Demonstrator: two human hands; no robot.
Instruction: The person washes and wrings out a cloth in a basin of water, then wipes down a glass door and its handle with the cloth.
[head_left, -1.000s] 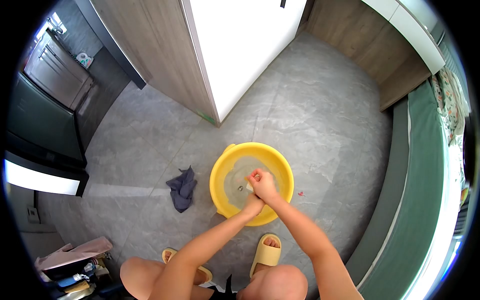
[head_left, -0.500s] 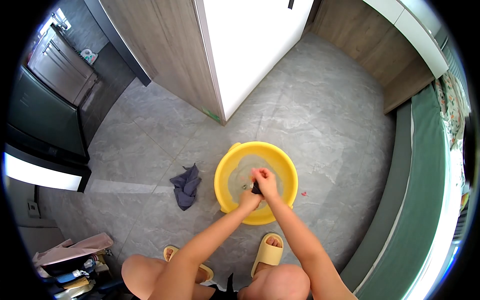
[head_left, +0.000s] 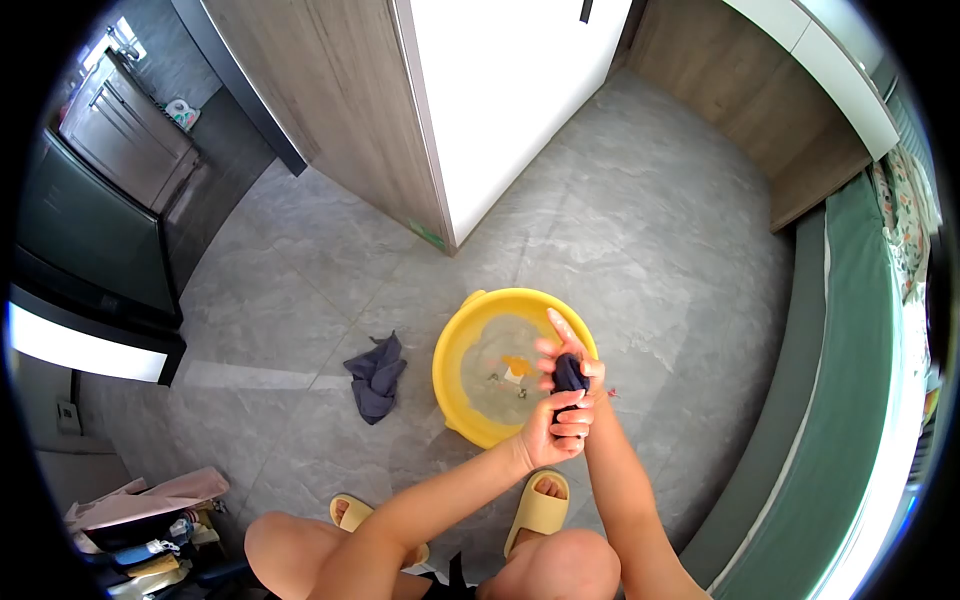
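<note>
A dark navy cloth point(head_left: 570, 373) is bunched up between my two hands, over the right side of a yellow basin point(head_left: 449, 393). My left hand point(head_left: 557, 428) is closed around its lower end. My right hand point(head_left: 592, 374) holds the upper part against the palm, with some fingers stretched out. Water stands in the basin, and an orange piece point(head_left: 517, 365) with a white patch point(head_left: 513, 376) and small bits shows in it. Whether the bunched cloth is a sock or a rag, I cannot tell.
Left of the basin a crumpled dark blue-grey cloth point(head_left: 377, 380) lies on the grey tiled floor point(head_left: 300, 300). A small red scrap point(head_left: 613, 393) is right of the basin. A green-covered bed point(head_left: 830, 420) runs along the right; a white cabinet point(head_left: 510, 100) stands ahead.
Both hands have risen out of the basin's middle and moved right, bringing the dark cloth with them. The orange piece in the water now shows. The cloth on the floor has stayed put.
</note>
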